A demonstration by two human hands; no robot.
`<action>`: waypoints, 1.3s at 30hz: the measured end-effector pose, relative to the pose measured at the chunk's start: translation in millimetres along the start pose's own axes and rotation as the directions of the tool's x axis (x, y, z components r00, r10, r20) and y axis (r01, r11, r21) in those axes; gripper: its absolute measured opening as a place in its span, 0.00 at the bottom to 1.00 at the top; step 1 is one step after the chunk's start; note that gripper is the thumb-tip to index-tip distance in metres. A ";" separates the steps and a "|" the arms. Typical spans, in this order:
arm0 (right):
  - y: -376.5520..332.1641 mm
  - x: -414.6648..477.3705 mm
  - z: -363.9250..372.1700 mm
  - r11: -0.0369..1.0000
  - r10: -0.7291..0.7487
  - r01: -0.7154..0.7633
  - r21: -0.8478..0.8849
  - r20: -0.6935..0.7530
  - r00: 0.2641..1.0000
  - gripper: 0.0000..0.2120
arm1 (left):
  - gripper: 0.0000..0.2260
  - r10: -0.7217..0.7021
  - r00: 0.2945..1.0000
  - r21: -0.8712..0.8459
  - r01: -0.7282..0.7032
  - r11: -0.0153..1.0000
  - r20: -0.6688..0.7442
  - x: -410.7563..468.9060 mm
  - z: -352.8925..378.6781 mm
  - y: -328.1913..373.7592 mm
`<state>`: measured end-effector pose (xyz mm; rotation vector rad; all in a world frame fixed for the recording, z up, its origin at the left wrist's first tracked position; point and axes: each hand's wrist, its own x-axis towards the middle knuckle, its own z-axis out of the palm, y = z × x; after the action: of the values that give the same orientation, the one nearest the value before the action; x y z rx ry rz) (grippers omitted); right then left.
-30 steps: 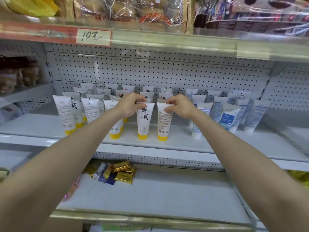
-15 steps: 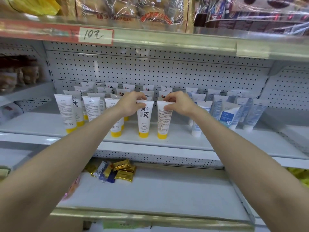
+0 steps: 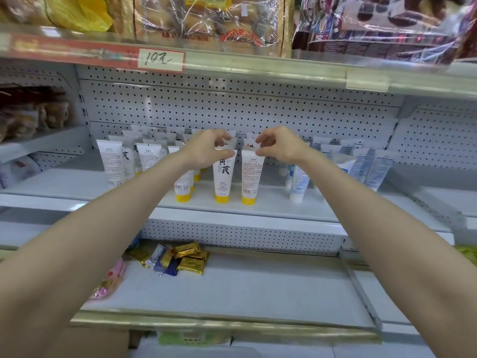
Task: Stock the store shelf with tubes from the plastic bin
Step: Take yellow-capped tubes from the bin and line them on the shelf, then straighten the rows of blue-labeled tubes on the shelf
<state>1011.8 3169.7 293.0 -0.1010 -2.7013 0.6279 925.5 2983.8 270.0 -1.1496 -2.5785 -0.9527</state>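
Left hand (image 3: 206, 151) and right hand (image 3: 280, 148) curl thumb and forefinger at the crimped tops of the lettered tube (image 3: 224, 177) and plain tube (image 3: 252, 174) just beneath; a true pinch cannot be told. A snagging fingertip could topple either off the shelf (image 3: 271, 204) front.

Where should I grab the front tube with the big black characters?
On this tube, pinch the flat crimped top from above and in front. It stands on its yellow cap, widest at the top, with neighbouring tubes close beside.

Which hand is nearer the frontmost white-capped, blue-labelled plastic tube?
Right. The right hand is up-left of the frontmost white-capped, blue-labelled plastic tube; the left hand is farther left.
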 end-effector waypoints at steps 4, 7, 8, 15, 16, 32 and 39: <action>-7.8 -19.3 4.6 1.000 0.029 -0.029 0.006 0.029 0.999 0.16 | 0.22 -0.012 0.998 -0.032 0.014 0.999 0.068 -25.1 -3.7 5.4; -9.8 -37.1 18.7 0.997 0.070 -0.072 0.020 0.066 0.995 0.15 | 0.23 -0.023 0.990 -0.021 0.026 0.999 0.136 -48.7 0.8 3.7; -9.8 -43.4 24.0 0.996 0.082 -0.084 0.022 0.084 0.993 0.15 | 0.23 -0.029 0.986 -0.015 0.031 0.999 0.167 -56.5 3.9 1.3; -1.1 -89.5 90.1 0.984 0.155 -0.172 0.048 0.251 0.955 0.17 | 0.26 -0.119 0.934 0.035 0.114 0.993 0.336 -105.9 47.0 -35.2; 2.6 -95.7 103.0 0.981 0.167 -0.189 0.052 0.280 0.945 0.17 | 0.26 -0.141 0.926 0.045 0.134 0.990 0.350 -113.2 56.1 -42.8; 87.9 -209.3 314.0 0.804 0.430 -0.594 0.002 0.688 0.584 0.17 | 0.24 -0.384 0.597 0.030 0.515 0.856 0.704 -245.0 237.7 -162.0; 129.5 -272.1 406.4 0.688 0.504 -0.720 -0.087 0.772 0.388 0.17 | 0.22 -0.475 0.399 0.070 0.704 0.707 0.784 -312.2 319.9 -208.4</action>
<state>1115.3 3077.6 -193.6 -1.0828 -3.2791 1.5689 1026.0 2884.2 -202.4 -0.7048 -3.8643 -1.1553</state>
